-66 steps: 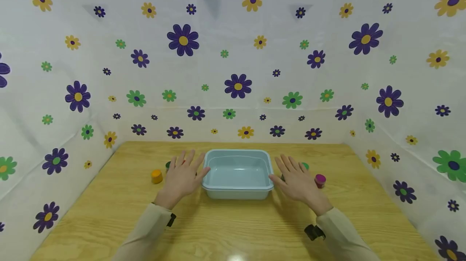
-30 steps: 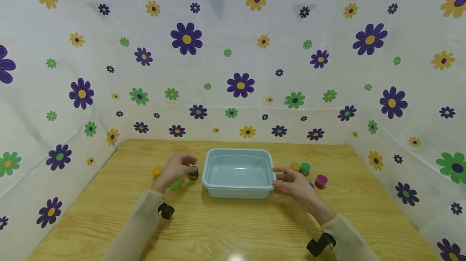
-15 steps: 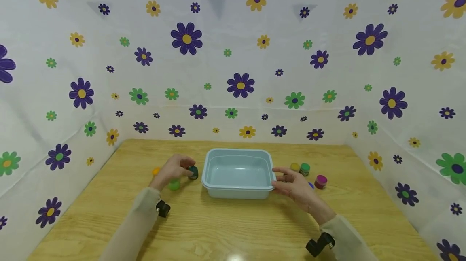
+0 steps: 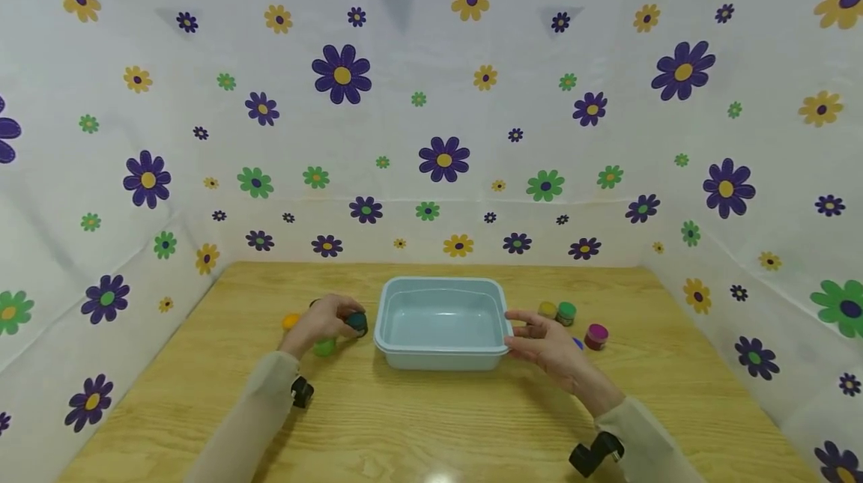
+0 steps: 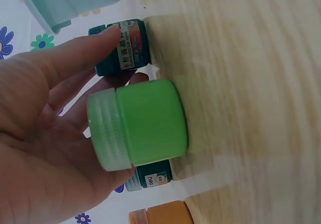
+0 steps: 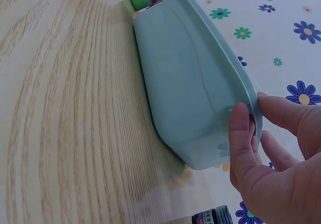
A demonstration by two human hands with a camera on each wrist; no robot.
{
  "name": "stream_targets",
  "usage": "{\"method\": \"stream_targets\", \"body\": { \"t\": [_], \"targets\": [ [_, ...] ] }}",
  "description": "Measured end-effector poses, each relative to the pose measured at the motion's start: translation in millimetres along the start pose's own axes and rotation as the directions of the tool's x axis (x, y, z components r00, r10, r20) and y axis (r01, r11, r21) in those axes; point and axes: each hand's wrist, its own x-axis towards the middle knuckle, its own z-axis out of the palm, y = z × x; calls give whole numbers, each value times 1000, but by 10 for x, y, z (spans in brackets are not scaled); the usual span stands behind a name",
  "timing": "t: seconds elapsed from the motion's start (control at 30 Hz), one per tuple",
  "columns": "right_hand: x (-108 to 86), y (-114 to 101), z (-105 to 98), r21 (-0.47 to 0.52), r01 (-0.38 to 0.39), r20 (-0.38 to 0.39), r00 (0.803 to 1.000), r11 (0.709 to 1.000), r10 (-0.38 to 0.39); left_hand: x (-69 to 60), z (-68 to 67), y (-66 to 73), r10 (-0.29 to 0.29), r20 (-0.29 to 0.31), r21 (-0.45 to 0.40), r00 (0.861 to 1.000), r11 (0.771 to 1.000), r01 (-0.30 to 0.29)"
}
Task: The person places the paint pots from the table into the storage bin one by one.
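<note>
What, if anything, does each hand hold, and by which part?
Left hand: a dark teal gouache paint jar, pinched by its sides. Right hand: the light blue plastic basin, held by its right rim.

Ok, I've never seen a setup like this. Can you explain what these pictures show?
No machine here: a person works with two bare hands. The wide picture is taken from the head, looking forward and down; the other two are taken from each wrist, so the table appears turned sideways. On it stands a light blue tub. To its left are a light green jar, an orange jar and a partly hidden dark jar; to its right, a yellow jar, a green jar, a magenta jar and a mostly hidden blue lid. The left hand grips a dark teal jar; the right hand pinches the tub's rim.
</note>
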Motion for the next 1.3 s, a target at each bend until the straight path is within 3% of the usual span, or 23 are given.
{"method": "stream_targets", "body": {
  "t": [0.3,0.43,0.53,0.67,0.83,1.1,1.3],
  "targets": [
    [10,40,-14,21,-3,7,1000,1000,3,-30,-36,40,23,-13,-21,1000,1000,-23],
    [32,35,-13,19,-9,6,1000,1000,9,-38,-101,96,30,-50,-35,998,999,-32],
    [41,18,-8,10,-17,-6,1000,1000,17,-35,-123,116,53,-64,-111,997,992,-60],
    [31,19,-4,4,-22,-14,1000,1000,22,-26,-126,125,68,-44,-257,997,963,-77],
    [13,15,-15,9,-11,17,1000,1000,11,-12,-147,203,56,-18,-368,998,928,-58],
    [15,-2,-13,3,1,9,1000,1000,-1,15,-71,410,54,-50,-426,997,902,-71],
    [27,6,2,-45,13,1,1000,999,-13,0,84,579,21,-81,-535,996,843,-62]
  ]
}}
